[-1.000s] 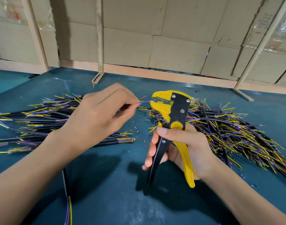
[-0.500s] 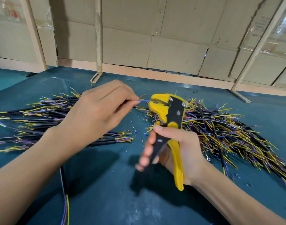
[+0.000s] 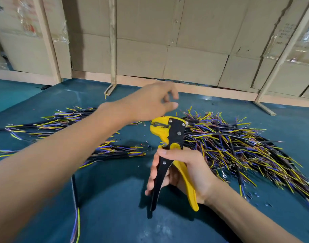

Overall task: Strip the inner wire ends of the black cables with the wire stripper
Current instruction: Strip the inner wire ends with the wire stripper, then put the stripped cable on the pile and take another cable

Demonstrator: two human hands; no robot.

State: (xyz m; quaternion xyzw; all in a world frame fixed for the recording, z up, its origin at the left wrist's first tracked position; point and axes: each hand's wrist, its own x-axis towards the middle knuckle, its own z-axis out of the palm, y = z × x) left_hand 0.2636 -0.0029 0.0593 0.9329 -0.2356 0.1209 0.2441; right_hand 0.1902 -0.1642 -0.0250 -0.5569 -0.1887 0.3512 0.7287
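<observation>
"Two hands are up. What is in my right hand (image 3: pixel 185 171)?"

"I hold the wire stripper (image 3: pixel 169 151) in it. My fingers and thumb curl round the black and yellow handles. Its yellow head points up and away from me, and the handles are spread apart."

"What lies closest to me?"

"One black cable (image 3: pixel 74 192) runs down the blue table (image 3: pixel 115 216) near my left arm. Its purple and yellow wires stick out at the bottom edge."

"Where is my left hand (image 3: pixel 153 100)?"

"It is past the stripper, up in the air above the table. It looks blurry. My fingers are bent a little and I see nothing in them."

"Where are the other cables?"

"One bunch of black cables (image 3: pixel 62 123) lies on the left, partly under my left arm. A bigger pile (image 3: pixel 237 146) lies on the right, just behind the stripper. Yellow and purple wire ends poke out everywhere. Tiny bits of wire skin (image 3: pixel 146 144) sit on the table between them."

"What is far away?"

"Wooden posts (image 3: pixel 113 50) stand before a wall of cardboard (image 3: pixel 194 50)."
</observation>
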